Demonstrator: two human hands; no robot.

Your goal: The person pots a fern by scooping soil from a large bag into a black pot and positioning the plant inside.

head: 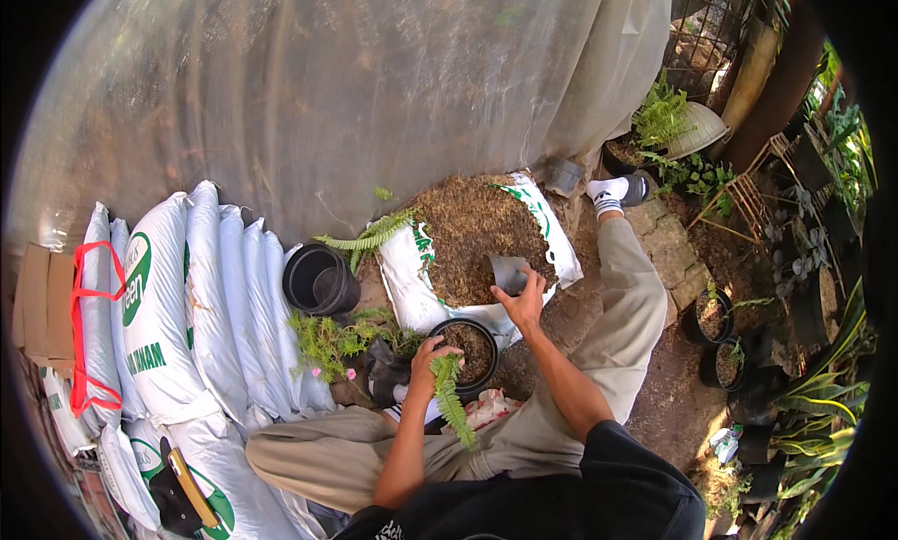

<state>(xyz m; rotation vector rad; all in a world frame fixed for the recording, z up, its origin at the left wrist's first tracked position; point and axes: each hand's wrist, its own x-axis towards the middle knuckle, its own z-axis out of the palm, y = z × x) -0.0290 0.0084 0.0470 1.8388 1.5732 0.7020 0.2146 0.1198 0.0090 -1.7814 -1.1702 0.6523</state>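
Note:
My right hand point(523, 303) grips a small grey plastic pot point(508, 275). That pot is tipped on its side against loose brown growing mix point(466, 238), which lies in a torn-open white bag point(407, 287). Closer to me, a round black plant pot point(494, 364) stands partly filled with the same kind of mix. At its left rim my left hand point(425, 371) holds a green fern point(452, 399), its frond drooping toward my lap. The fern's base is hidden by the fingers.
Stacked white bags point(158, 294) stand at left, with nested black pots point(319, 280) beside them. A flowering plant point(337, 343) grows near my left hand. Translucent plastic sheeting point(393, 84) hangs ahead. An overturned grey pot point(561, 176) sits near my foot; potted plants point(708, 315) line the right.

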